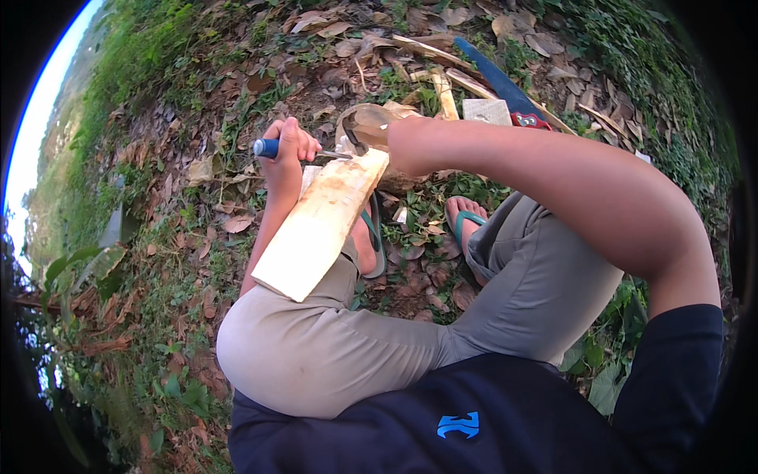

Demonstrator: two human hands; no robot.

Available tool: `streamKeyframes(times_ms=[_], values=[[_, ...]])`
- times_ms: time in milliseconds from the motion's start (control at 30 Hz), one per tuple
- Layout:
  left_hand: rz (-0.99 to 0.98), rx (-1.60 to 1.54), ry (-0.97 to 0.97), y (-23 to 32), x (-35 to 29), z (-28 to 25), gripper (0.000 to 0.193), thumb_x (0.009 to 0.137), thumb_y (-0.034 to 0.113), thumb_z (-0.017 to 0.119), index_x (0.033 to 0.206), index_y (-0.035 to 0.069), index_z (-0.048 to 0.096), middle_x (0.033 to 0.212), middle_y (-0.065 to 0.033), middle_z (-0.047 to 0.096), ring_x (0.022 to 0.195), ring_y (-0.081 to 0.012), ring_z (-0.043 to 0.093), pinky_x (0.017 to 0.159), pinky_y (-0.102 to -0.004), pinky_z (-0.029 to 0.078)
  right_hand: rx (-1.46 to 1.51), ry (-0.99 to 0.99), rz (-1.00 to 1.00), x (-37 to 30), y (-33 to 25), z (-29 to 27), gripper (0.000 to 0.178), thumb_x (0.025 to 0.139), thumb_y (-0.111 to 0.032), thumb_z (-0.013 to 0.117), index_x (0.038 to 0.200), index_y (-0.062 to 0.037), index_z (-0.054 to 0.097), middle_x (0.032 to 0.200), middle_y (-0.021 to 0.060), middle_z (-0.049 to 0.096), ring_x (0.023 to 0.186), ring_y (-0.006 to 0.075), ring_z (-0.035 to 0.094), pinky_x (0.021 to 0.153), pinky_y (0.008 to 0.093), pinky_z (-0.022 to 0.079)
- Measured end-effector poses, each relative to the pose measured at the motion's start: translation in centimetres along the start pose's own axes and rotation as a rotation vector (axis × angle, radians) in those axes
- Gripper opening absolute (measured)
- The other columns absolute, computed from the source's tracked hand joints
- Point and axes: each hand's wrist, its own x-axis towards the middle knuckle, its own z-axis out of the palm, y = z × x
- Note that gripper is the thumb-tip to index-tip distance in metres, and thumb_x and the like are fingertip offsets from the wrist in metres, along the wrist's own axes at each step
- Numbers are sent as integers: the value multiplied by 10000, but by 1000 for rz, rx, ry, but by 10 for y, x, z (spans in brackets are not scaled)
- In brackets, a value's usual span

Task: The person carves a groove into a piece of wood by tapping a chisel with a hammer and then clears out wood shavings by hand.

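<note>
- Step: apparently chiselling or shaping the upper end of one pale, flat wooden board, which is lying across the left thigh.
- Left hand is clamping one blue-handled, thin metal tool, its tip meeting the board.
- Right hand is sitting beside one dark, curved metal tool; fingers hidden, cannot tell grip.
- Next move is probably calling for a steady board and tip.
- Also lying around: one blue-bladed, red-handled saw, one pale squarish wooden block.
- Feet are wearing two teal-strapped sandals.
</note>
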Motion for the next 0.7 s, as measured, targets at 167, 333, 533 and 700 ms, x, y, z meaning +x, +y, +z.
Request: streamKeyframes(times_ms=[167,333,533,700], values=[[10,-29,-33,2,-7,-10,342,1048,187,514,733,85,427,584,-2,429,539,-120,441,659,-342,492,-197,-1,-186,-8,-10,-22,282,813,-79,593,1035,50,709,968,252,712,914,368,711,790,441,563],[22,-47,-21,-3,-6,-5,341,1053,189,496,738,86,417,581,3,414,537,-117,430,644,-339,478,-377,-138,-227,-5,-6,-34,313,812,-64,568,1072,48,701,959,241,714,864,356,710,755,439,558],[34,-41,2,-2,-7,-3,340,1053,190,488,737,89,414,578,6,415,526,-115,426,641,-337,476,-337,-256,-25,-11,9,-52,206,880,-144,561,897,-3,710,798,139,702,685,259,670,620,390,534],[25,-50,14,-2,-9,-4,339,1045,187,495,729,95,415,574,7,416,521,-116,423,641,-336,477,-240,-321,53,-24,8,-70,250,866,-69,506,1048,30,646,751,133,657,578,247,628,519,380,500]])
